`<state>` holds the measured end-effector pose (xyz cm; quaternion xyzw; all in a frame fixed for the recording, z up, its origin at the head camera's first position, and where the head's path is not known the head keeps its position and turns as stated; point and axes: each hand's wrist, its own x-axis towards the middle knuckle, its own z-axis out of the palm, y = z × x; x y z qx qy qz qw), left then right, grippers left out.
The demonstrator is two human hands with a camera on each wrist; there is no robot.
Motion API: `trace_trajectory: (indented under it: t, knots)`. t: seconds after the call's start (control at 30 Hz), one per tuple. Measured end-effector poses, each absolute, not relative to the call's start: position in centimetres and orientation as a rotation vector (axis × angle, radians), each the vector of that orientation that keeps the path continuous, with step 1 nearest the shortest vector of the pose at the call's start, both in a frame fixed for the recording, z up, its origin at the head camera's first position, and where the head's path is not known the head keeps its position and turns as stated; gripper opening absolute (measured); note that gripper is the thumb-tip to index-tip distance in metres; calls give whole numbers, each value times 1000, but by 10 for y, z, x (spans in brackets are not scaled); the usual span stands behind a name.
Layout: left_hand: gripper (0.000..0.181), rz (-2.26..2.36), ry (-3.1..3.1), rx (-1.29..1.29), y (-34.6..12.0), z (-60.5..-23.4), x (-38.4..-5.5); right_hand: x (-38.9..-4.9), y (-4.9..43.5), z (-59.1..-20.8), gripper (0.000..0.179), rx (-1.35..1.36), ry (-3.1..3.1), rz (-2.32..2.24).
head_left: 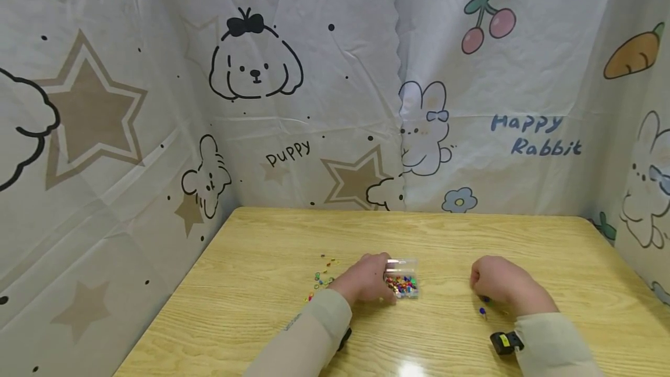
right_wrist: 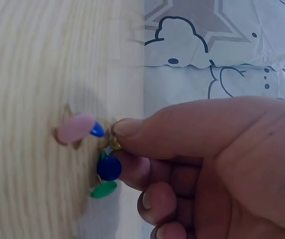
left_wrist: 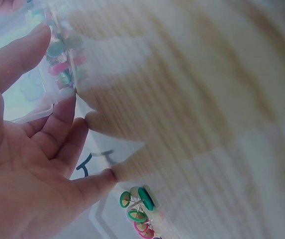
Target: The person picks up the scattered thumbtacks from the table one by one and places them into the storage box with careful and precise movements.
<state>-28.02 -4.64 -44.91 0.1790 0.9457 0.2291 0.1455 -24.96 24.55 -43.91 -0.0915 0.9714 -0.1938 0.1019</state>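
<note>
Gripping clear box (head_left: 411, 295) of colourful tacks (head_left: 402, 284), clear panel (head_left: 402, 266) toward frame top, long axis unclear, in left hand (head_left: 367, 279); pinching gold tack (right_wrist: 115, 144) in right hand (head_left: 497, 279).

Free lane: bare yellow wood-grain tabletop (head_left: 445, 243) btwn clear plastic box of multicoloured thumbtacks (head_left: 402, 266) & person's R hand (head_left: 502, 281); a hand could pass there, front to back. L hand (head_left: 369, 277) blocks box's L side. More bare wood behind both hands. Obstacles: loose coloured thumbtacks (head_left: 317, 276) L of L hand; round blue thumbtack (right_wrist: 109, 168) + flat green thumbtack (right_wrist: 104, 189) nr R fingertips; white printed cloth (head_left: 340, 109) walls off far side.
</note>
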Motion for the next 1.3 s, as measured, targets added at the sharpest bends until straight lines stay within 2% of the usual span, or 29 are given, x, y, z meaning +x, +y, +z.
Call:
trace_trajectory:
  t: [0.7, 1.07, 1.3]
  knots:
    - [65, 681, 2718, 514, -47, -450, -281, -251, 218, -440, 21, -363, 2908, -579]
    - [65, 676, 2720, 520, -47, -450, -282, -255, 181, -443, 19, -645, 2943, -715]
    - [64, 668, 2724, 521, -46, -451, -283, -253, 162, -445, 19, -697, 2922, -792]
